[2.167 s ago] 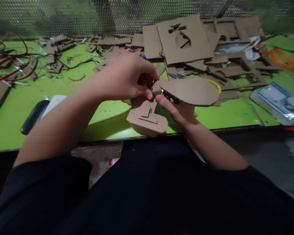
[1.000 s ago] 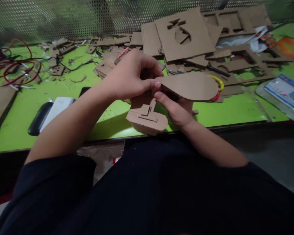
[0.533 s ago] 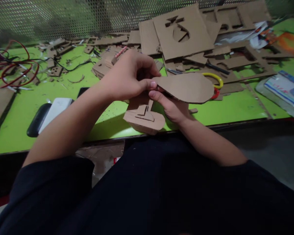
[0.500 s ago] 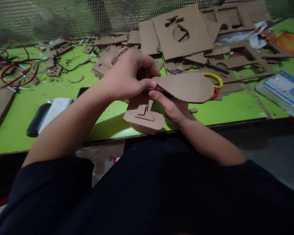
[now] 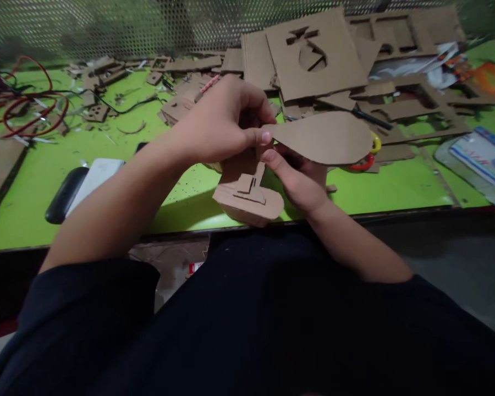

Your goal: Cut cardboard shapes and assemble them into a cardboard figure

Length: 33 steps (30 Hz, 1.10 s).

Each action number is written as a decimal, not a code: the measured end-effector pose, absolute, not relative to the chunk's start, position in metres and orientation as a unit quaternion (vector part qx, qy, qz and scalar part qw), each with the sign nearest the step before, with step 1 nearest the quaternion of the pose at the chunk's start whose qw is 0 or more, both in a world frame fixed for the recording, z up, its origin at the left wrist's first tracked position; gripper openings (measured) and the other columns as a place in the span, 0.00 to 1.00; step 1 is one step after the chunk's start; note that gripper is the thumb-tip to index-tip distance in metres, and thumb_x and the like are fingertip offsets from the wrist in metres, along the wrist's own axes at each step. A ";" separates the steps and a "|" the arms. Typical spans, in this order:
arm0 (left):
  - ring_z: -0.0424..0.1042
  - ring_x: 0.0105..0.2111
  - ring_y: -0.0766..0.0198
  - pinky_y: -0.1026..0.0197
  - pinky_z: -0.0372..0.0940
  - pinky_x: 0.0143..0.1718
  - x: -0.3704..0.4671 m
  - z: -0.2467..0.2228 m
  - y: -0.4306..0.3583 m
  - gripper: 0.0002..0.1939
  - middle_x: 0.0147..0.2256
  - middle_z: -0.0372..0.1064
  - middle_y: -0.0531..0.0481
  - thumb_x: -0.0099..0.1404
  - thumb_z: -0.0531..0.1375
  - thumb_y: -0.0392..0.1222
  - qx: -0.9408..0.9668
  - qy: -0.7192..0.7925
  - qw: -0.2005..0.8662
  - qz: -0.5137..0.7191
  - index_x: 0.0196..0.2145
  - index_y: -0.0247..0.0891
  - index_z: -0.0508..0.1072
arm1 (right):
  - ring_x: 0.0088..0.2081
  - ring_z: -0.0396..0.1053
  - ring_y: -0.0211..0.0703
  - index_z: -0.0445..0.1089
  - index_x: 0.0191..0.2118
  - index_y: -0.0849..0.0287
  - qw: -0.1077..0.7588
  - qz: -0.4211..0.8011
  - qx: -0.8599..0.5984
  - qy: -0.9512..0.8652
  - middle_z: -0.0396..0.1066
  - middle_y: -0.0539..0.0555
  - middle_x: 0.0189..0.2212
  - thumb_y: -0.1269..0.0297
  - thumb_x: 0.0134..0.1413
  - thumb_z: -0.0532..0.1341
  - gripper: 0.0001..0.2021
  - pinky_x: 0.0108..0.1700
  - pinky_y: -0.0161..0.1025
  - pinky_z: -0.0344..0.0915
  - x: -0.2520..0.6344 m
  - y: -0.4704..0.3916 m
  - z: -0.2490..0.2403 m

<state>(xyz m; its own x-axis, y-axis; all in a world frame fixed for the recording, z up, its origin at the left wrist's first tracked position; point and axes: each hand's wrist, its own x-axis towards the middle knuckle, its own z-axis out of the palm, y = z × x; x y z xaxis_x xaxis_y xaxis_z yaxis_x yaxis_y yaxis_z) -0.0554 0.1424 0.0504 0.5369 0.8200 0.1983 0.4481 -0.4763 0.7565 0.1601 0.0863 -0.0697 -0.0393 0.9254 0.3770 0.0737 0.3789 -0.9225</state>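
**Teardrop-shaped cardboard piece [image 5: 330, 137] held up between our hands**

We have it above the green table [image 5: 388, 190], near the front edge. Our left hand [image 5: 225, 118] pinches its narrow end; our right hand [image 5: 303, 184] is beneath, thumb showing, the rest covered by the piece, so we cannot tell how it closes. A yellow loop [image 5: 376, 142] and a red loop [image 5: 363, 163] peek past the rounded end. Just below our hands stands a slotted cardboard block [image 5: 256, 204]. Our left forearm [image 5: 136, 187] partly blocks a white slab [image 5: 94, 177] beside a black case [image 5: 64, 201]. Cut cardboard sheets [image 5: 317, 63] crowd the back; a plastic packet [image 5: 476, 162] lies far right.
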 end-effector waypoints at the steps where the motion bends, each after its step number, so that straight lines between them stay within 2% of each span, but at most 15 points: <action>1: 0.75 0.38 0.53 0.47 0.69 0.42 -0.056 0.051 0.143 0.13 0.32 0.80 0.48 0.62 0.77 0.50 0.815 0.390 0.323 0.284 0.42 0.45 0.87 | 0.57 0.86 0.55 0.87 0.50 0.49 0.575 0.366 -0.402 -0.611 0.88 0.53 0.50 0.30 0.64 0.78 0.27 0.75 0.63 0.79 0.159 0.085 -0.073; 3: 0.73 0.38 0.53 0.46 0.68 0.44 -0.057 0.052 0.143 0.13 0.31 0.79 0.49 0.63 0.77 0.52 0.821 0.388 0.314 0.278 0.42 0.46 0.87 | 0.50 0.87 0.53 0.86 0.47 0.49 0.589 0.355 -0.391 -0.611 0.87 0.52 0.45 0.31 0.64 0.79 0.26 0.71 0.63 0.81 0.156 0.084 -0.077; 6: 0.72 0.37 0.54 0.46 0.65 0.43 -0.058 0.055 0.141 0.12 0.31 0.79 0.49 0.66 0.76 0.54 0.830 0.383 0.312 0.258 0.43 0.47 0.87 | 0.47 0.86 0.51 0.86 0.47 0.49 0.595 0.368 -0.388 -0.600 0.87 0.51 0.44 0.32 0.63 0.79 0.25 0.67 0.60 0.83 0.152 0.084 -0.078; 9: 0.73 0.37 0.54 0.48 0.63 0.41 -0.061 0.054 0.142 0.16 0.32 0.80 0.49 0.67 0.76 0.58 0.831 0.377 0.324 0.248 0.45 0.47 0.87 | 0.43 0.85 0.49 0.84 0.43 0.50 0.605 0.375 -0.383 -0.589 0.86 0.50 0.41 0.33 0.62 0.80 0.24 0.64 0.57 0.85 0.148 0.084 -0.075; 13: 0.70 0.38 0.57 0.50 0.62 0.40 -0.062 0.050 0.146 0.22 0.32 0.80 0.51 0.64 0.80 0.59 0.833 0.369 0.330 0.247 0.48 0.45 0.87 | 0.47 0.86 0.50 0.85 0.42 0.49 0.619 0.373 -0.389 -0.572 0.88 0.50 0.41 0.35 0.59 0.81 0.23 0.68 0.57 0.84 0.144 0.082 -0.071; 16: 0.67 0.35 0.59 0.49 0.61 0.40 -0.060 0.052 0.144 0.16 0.30 0.78 0.52 0.62 0.81 0.51 0.842 0.379 0.292 0.250 0.44 0.44 0.87 | 0.49 0.87 0.52 0.86 0.42 0.48 0.620 0.379 -0.405 -0.554 0.89 0.51 0.43 0.34 0.57 0.82 0.23 0.67 0.58 0.86 0.142 0.081 -0.069; 20: 0.70 0.33 0.60 0.50 0.63 0.39 -0.056 0.058 0.135 0.09 0.32 0.79 0.51 0.63 0.74 0.40 0.850 0.397 0.240 0.248 0.42 0.42 0.88 | 0.51 0.89 0.53 0.86 0.43 0.49 0.624 0.395 -0.399 -0.543 0.90 0.51 0.45 0.35 0.54 0.84 0.25 0.68 0.59 0.87 0.141 0.080 -0.069; 25: 0.74 0.35 0.60 0.53 0.68 0.39 -0.056 0.058 0.131 0.08 0.31 0.81 0.52 0.66 0.73 0.41 0.858 0.397 0.213 0.245 0.44 0.43 0.89 | 0.51 0.89 0.53 0.86 0.43 0.48 0.619 0.409 -0.398 -0.539 0.89 0.50 0.45 0.33 0.53 0.84 0.26 0.68 0.61 0.87 0.144 0.083 -0.072; 29: 0.76 0.35 0.57 0.52 0.67 0.36 -0.059 0.053 0.135 0.08 0.31 0.80 0.49 0.67 0.73 0.43 0.854 0.393 0.236 0.246 0.44 0.43 0.89 | 0.53 0.89 0.54 0.87 0.43 0.49 0.608 0.435 -0.390 -0.537 0.90 0.49 0.45 0.31 0.49 0.85 0.29 0.69 0.62 0.86 0.147 0.086 -0.074; 33: 0.76 0.36 0.57 0.51 0.67 0.37 -0.060 0.048 0.137 0.10 0.35 0.83 0.48 0.68 0.76 0.47 0.833 0.402 0.280 0.258 0.44 0.43 0.88 | 0.58 0.88 0.54 0.87 0.49 0.48 0.588 0.445 -0.384 -0.557 0.90 0.49 0.49 0.33 0.55 0.84 0.27 0.74 0.63 0.82 0.149 0.086 -0.068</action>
